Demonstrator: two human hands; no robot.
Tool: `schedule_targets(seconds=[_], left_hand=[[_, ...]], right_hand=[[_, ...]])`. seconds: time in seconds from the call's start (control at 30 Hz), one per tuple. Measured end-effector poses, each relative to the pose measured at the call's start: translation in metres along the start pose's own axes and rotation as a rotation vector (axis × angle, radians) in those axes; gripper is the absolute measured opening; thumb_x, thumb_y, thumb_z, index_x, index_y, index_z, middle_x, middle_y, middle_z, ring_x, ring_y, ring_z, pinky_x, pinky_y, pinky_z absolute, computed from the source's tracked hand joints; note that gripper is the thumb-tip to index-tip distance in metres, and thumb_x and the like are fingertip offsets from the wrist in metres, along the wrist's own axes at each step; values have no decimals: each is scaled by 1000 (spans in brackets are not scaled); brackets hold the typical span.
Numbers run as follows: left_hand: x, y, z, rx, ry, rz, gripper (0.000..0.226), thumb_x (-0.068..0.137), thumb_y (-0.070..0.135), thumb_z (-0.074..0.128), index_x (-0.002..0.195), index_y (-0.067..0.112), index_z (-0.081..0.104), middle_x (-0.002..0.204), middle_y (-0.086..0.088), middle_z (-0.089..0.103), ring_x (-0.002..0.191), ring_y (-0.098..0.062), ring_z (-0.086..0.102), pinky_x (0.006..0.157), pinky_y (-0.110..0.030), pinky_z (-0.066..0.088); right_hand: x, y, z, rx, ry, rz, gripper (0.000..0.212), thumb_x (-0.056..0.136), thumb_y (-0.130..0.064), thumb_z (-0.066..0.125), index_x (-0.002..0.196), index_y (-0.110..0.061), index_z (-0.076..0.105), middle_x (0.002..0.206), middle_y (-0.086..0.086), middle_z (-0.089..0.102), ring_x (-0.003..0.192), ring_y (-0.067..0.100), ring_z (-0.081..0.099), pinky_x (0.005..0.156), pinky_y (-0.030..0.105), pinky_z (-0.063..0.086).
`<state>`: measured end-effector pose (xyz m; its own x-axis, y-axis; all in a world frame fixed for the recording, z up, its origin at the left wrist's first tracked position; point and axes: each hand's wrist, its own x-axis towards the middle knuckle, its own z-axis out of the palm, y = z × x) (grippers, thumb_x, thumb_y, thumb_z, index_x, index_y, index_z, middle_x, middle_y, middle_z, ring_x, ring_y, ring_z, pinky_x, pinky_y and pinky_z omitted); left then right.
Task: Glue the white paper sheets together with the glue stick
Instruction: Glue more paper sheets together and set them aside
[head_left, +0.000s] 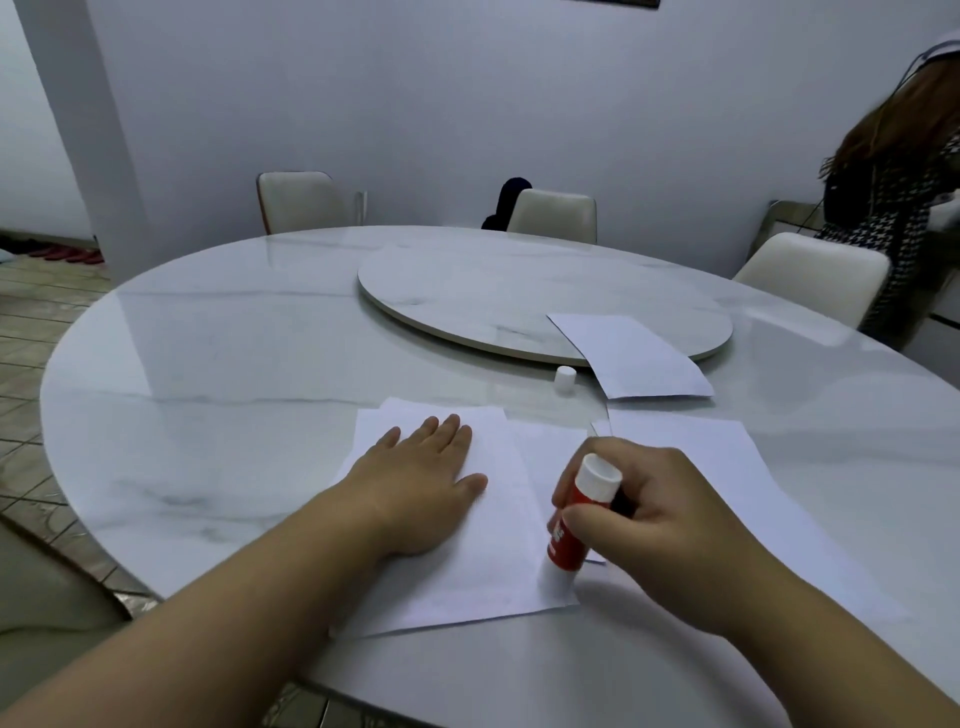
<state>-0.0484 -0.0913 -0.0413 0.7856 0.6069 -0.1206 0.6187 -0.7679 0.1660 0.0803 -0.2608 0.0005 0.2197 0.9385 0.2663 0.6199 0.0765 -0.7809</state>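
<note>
A white paper sheet lies on the marble table in front of me, on top of another sheet whose edges show beyond it. My left hand presses flat on its left half, fingers straight. My right hand grips a red glue stick with a white end, tilted, its lower tip touching the sheet near the near right corner. A further white sheet lies under my right hand. Another white sheet rests partly on the turntable. The glue stick's white cap stands beside it.
A round marble turntable sits mid-table. White chairs stand around the far side. A person in a patterned top stands at the right edge. Tiled floor shows at the left.
</note>
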Motion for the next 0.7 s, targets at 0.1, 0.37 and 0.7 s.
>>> schedule_targets(seconds=[0.1,0.37,0.7], left_hand=[[-1,2,-6,-5,-39,46,67,94,53,22,149,23,-4,158,7,-11,144,-8,-11,117,-35,-5],[-6,6,-29,-3,4,77,54,97,35,34,147,28,14,159,3,5,145,-17,-3,116,-41,3],[-15,17,1,-83,-8,133,66,91,55,28,148,35,0,157,16,-8,142,-2,-10,116,-32,-9]], right_hand=[[-1,3,-8,271,65,-19,9,67,-12,57,70,-13,66,70,15,71,54,20,61,46,24,44],[10,8,-33,673,496,-9,28,84,-7,56,66,-19,73,62,2,67,49,15,56,43,20,45],[51,24,-9,160,480,-7,1,83,-10,59,83,-9,60,67,-15,72,61,11,59,61,34,51]])
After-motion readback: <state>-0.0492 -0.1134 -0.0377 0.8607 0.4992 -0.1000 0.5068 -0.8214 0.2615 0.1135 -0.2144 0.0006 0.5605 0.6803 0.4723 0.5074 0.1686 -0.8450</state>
